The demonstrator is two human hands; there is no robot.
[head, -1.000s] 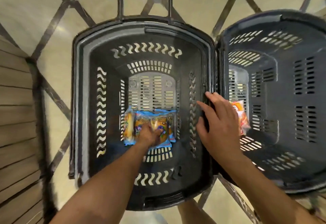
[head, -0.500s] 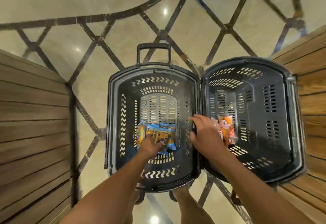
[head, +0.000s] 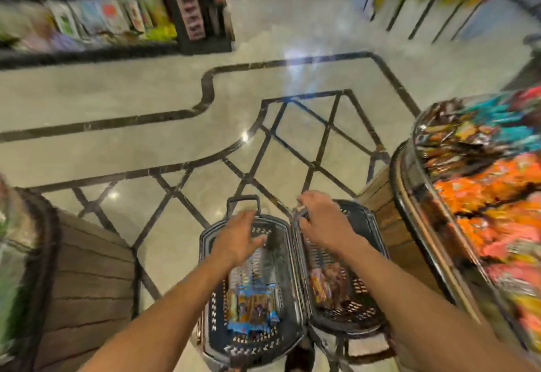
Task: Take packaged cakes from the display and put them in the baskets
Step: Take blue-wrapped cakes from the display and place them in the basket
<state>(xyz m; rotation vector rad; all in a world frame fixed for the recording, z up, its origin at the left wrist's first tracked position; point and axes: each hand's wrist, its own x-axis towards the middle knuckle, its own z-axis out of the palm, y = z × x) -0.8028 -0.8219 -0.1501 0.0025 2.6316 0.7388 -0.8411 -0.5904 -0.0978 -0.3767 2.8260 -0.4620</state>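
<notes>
With your left hand [head: 238, 238] and right hand [head: 325, 219] both empty and loosely spread above the baskets [head: 377, 254], reach right to the display [head: 483, 184] and pinch one packaged cake by its wrapper

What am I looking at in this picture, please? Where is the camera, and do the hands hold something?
There is no machine here. A person wears one wide-angle camera on the head, so you look forward and down along their two bare arms. The picture is blurred.

On the shop floor stand two dark plastic baskets side by side. The left basket has blue cake packets on its bottom. The right basket has orange and brown packets.

The left hand is above the left basket, fingers spread, holding nothing. The right hand is above the far edge of the right basket; I cannot tell whether it grips anything.

At the right is the display, full of colourful packets.
</notes>
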